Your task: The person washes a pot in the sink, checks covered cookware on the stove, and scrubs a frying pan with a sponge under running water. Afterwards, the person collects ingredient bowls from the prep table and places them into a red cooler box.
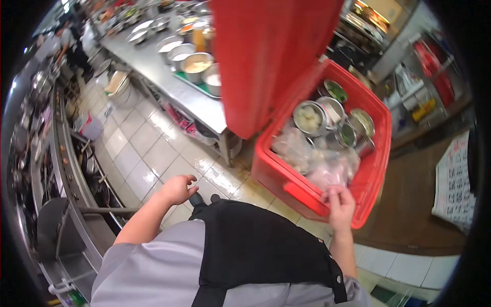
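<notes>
My right hand (340,202) reaches over the near rim of a red bin (296,193), fingers pinched at the edge of a clear plastic bag (330,174) with pale pinkish contents. Beside it lies another clear bag (290,148). Behind the bags stand several metal containers, among them one with pale chunks (308,118) and one with green leaves (336,91). A tall red lid (273,56) stands raised at the bin's left side. My left hand (179,189) hangs above the tiled floor, holding nothing, its fingers loosely curled and apart.
At the upper left, a steel table (153,71) bears several metal pots and bowls. A cooking line (66,148) runs along the left, with people at its far end. A white bucket (120,92) stands on the wet floor. Shelves (417,87) are at the right.
</notes>
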The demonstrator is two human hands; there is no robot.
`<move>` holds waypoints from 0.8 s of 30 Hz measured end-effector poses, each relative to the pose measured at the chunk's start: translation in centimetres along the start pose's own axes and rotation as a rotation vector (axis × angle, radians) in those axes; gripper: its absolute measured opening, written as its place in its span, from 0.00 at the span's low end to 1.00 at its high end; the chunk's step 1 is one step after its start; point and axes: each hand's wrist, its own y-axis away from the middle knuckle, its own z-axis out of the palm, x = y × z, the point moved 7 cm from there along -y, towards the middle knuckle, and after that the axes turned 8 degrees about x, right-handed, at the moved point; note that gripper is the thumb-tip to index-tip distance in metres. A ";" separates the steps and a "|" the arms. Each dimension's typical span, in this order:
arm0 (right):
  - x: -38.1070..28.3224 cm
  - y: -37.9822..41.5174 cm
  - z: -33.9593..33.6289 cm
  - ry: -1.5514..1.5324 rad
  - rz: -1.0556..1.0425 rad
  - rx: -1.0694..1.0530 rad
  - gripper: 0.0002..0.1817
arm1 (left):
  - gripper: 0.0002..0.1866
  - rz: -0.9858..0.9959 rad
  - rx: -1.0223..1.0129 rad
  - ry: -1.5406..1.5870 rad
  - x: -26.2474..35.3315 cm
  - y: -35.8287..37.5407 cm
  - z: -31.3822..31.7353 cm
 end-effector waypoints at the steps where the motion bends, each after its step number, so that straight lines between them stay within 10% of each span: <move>1: -1.0 0.6 3.9 -0.043 0.058 -0.085 0.05 | 0.21 -0.015 -0.003 0.006 -2.3 0.2 -0.2; 12: -12.6 -3.6 43.5 0.122 -0.406 -0.806 0.07 | 0.20 -0.235 0.267 0.275 -26.3 0.9 -7.7; 24: -24.6 -26.8 62.0 -0.066 -0.573 -0.295 0.10 | 0.18 -0.535 0.453 0.434 -40.7 3.7 -13.5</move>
